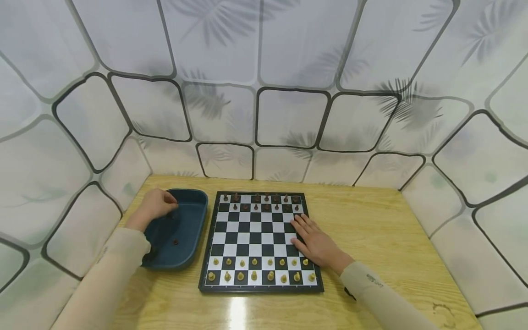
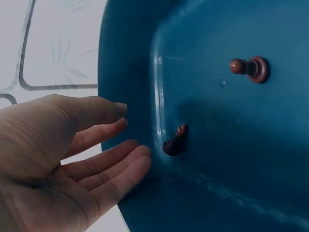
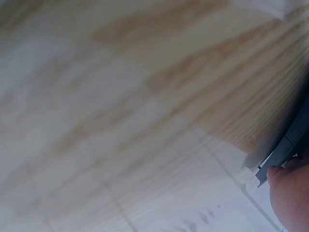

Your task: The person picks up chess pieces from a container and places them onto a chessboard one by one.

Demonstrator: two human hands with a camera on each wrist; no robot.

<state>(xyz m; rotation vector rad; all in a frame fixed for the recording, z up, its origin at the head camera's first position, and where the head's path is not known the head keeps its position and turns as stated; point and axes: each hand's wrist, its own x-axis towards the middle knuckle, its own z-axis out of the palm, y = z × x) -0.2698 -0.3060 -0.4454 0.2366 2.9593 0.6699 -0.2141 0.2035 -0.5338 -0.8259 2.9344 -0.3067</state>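
Observation:
At the left, my left hand [image 1: 154,206] reaches over a dark blue basin [image 1: 194,215]. In the left wrist view its fingers are loosely bent, the thumb apart from them, with nothing between. Just beyond these fingertips a dark red chess bishop [image 2: 176,140] lies tipped in the basin. Farther in, a red-brown pawn [image 2: 251,68] lies on its side. My right hand [image 1: 319,245] rests with fingers spread on the right edge of a chessboard [image 1: 243,238]. Dark red pieces [image 1: 266,197] stand in two rows at its far side, yellow pieces [image 1: 254,261] in two rows at its near side.
Basin and board stand side by side on a light wooden table [image 1: 367,229]. A patterned wall covering [image 1: 288,119] rises behind the table and along both sides. The basin's raised wall [image 1: 202,229] runs close to the board's left edge.

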